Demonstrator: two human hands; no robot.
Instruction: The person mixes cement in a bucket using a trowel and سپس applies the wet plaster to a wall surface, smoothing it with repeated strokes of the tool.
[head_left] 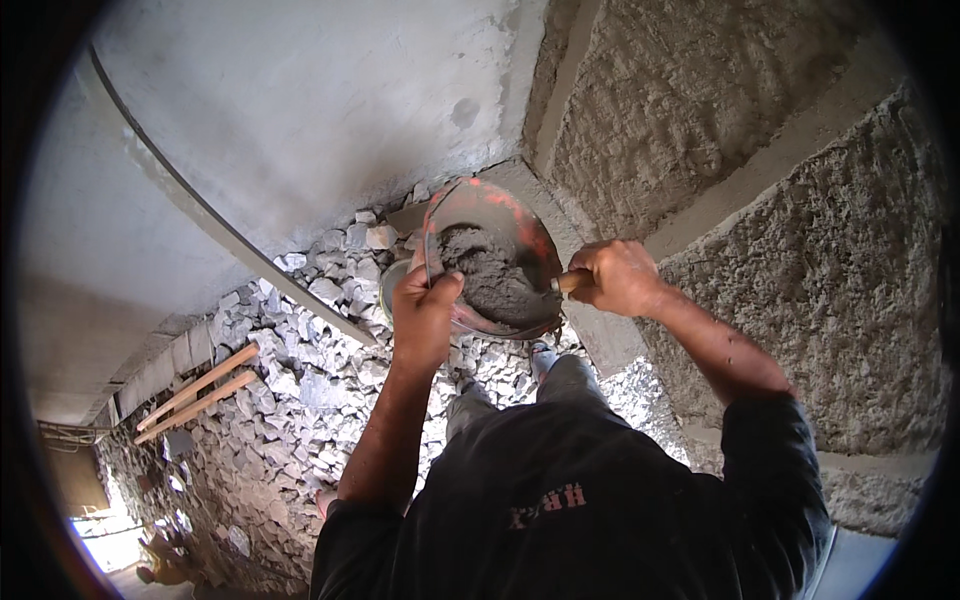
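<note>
My left hand point(422, 315) is closed on the near left rim of a round basin point(522, 212), with the thumb over the edge. The basin is reddish, smeared with grey, and held tilted in front of me. Wet grey mortar point(488, 272) lies heaped inside it. At the basin's right side, my right hand point(622, 276) grips the wooden handle of a trowel point(574, 281). The trowel's blade is not distinguishable from the mortar and the basin's edge. Part of a pale round rim point(389, 288) shows behind my left hand.
Loose broken stones point(320, 385) cover the ground around my feet. A long straightedge point(225, 222) leans along the smooth wall point(310, 90) at left. Two wooden battens point(200, 392) lie at far left. Rough plaster with smoother bands covers the right wall point(800, 290).
</note>
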